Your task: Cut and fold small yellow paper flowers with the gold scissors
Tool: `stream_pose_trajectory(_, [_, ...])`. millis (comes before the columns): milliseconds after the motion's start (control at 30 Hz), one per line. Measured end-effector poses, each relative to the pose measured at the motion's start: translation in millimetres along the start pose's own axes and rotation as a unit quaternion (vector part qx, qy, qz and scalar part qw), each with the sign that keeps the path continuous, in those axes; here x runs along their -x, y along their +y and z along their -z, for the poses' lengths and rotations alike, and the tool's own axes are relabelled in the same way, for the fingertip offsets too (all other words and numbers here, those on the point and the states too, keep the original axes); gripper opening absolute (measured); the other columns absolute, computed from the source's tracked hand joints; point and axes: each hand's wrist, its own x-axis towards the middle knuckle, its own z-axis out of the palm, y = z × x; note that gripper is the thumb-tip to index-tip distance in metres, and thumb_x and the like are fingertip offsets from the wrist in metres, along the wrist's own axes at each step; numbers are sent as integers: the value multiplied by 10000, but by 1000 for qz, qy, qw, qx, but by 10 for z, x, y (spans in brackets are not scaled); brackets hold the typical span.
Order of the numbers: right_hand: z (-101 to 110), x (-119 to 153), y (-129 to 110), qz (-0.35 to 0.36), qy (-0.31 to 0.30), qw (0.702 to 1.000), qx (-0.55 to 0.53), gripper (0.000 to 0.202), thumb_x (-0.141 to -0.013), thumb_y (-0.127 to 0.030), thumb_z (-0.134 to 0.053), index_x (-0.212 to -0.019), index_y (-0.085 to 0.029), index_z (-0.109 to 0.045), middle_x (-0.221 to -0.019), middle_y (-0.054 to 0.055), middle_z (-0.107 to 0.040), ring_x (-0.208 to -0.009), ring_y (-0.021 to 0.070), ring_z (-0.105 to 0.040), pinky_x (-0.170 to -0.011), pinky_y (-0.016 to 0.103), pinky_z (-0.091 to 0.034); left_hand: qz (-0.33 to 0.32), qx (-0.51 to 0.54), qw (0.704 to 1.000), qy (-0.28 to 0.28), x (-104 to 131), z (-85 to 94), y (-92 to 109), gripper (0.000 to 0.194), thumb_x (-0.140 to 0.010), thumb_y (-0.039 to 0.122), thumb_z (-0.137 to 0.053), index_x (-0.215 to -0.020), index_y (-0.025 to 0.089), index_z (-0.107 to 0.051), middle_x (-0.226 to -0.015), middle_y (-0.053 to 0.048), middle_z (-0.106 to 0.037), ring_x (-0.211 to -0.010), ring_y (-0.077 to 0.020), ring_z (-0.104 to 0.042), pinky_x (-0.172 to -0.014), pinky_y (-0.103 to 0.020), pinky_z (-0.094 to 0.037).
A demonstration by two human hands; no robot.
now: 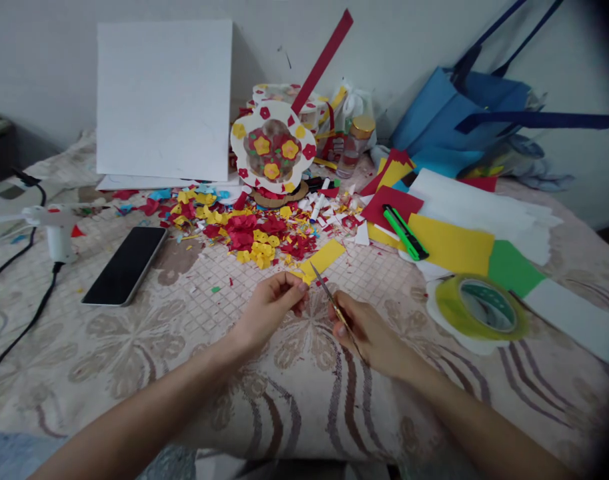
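Observation:
My left hand [279, 300] is closed in a pinch near the middle of the table, with a small yellow paper piece [307, 279] at its fingertips. Just to its right, my right hand [359, 330] is wrapped round a pair of scissors [334, 303], whose tips point up and left toward the pinched piece. Behind both hands lies a yellow paper strip [325, 259]. Red and yellow paper flowers [254, 233] are heaped beyond it, among small scraps. A flower-shaped white panel [273, 148] decorated with paper flowers stands behind the heap.
At left lie a black phone [127, 267] and a white glue gun [58, 233] with a black cord. A green cutter [405, 232], coloured paper sheets [449, 247] and a yellow tape roll [479, 308] are at right. Behind are a jar [355, 147], blue bag [464, 107] and white board [164, 100].

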Motion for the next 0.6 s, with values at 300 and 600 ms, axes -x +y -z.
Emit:
stream_pose_trajectory(300, [-17, -36, -16, -28, -21, 998, 56, 288, -857, -399, -487, -703, -220, -322, -589, -49, -410, -527, 120, -372, -515, 246, -243, 17, 24, 999, 12, -4, 5, -14, 208, -764, 321, -642, -723, 142, -546, -592, 24, -557, -541, -76, -489, -540, -210, -396])
stream_pose_trajectory(600, [-43, -32, -16, -37, -29, 998, 38, 330, -854, -460, -489, -689, -215, -343, -572, -47, -406, -511, 116, -359, -503, 245, -238, 31, 34, 999, -1, 21, -8, -22, 188, -764, 300, -650, -757, 150, -537, -691, -5, -636, -658, -116, -590, -689, -261, -461])
